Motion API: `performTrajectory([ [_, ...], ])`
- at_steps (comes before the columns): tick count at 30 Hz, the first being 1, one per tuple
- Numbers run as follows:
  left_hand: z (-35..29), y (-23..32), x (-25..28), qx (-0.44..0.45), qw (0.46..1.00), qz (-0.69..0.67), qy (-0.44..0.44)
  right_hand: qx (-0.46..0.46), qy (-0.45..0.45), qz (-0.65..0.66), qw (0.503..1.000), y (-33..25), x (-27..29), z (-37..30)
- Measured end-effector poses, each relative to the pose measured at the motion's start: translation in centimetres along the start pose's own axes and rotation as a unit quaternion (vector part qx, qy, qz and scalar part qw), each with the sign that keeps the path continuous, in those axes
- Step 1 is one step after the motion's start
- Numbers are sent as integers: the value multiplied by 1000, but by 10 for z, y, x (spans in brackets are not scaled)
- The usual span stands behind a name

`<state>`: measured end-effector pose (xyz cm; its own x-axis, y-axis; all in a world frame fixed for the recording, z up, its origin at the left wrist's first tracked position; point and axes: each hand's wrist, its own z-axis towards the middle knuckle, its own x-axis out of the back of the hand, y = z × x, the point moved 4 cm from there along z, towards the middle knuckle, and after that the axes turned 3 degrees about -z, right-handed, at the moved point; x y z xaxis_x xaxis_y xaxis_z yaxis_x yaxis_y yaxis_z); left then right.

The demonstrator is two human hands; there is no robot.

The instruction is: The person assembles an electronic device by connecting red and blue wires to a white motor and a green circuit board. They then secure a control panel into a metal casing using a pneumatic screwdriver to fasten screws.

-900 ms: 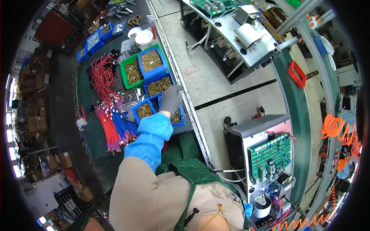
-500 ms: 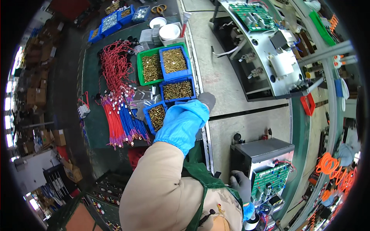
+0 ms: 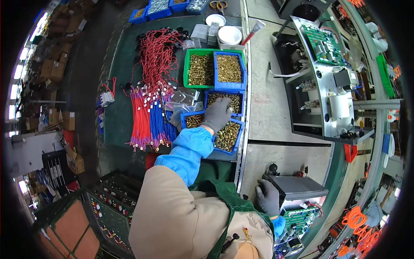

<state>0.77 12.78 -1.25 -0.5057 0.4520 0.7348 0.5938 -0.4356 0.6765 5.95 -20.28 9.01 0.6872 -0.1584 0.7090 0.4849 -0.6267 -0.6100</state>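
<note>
Brass-coloured fasteners (image 3: 236,102) fill a blue middle bin (image 3: 243,105) ahead of a person wearing grey gloves and blue sleeve covers. Closest, nearer than the middle bin and to its right, the right hand (image 3: 267,198) is beside a grey metal cabinet (image 3: 297,185) with a green circuit board (image 3: 300,219); its fingers are loosely bent, and whether they hold anything cannot be told. The left hand (image 3: 217,115) reaches over the near edge of the middle bin, fingers bent down among the fasteners. How far its grip is closed, or on what, is hidden.

On the near side of the middle bin, two more blue bins (image 3: 240,138) hold similar pieces. To its left, a dark green tabletop (image 3: 118,125) carries flat metal plates (image 3: 185,96), then blue wires (image 3: 157,125) and red wires (image 3: 139,118) in neat rows, with tangled red cords (image 3: 155,60) beyond.

Just beyond the middle bin sits a green bin (image 3: 186,71) of fasteners; farther on are white bowls (image 3: 230,35) and scissors (image 3: 218,5).

Right of the middle bin, past a pale grey surface (image 3: 267,108), stands an open metal chassis (image 3: 321,93). Far to its left, across a dark floor, cardboard boxes (image 3: 68,121) stand before bright windows (image 3: 15,93).
</note>
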Motion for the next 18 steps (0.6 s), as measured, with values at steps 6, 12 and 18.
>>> performTrajectory([
  [6, -32, -100, 70, 56, 972, -65, 218, 65, -38, -24, 997, 3, -43, 56],
  [12, -84, -209, 110, 258, 931, 63, 251, 190, -78, -35, 978, -47, -65, 122],
  [18, -98, -206, 112, 326, 922, 109, 177, 214, -97, -58, 970, -63, -80, 146],
])
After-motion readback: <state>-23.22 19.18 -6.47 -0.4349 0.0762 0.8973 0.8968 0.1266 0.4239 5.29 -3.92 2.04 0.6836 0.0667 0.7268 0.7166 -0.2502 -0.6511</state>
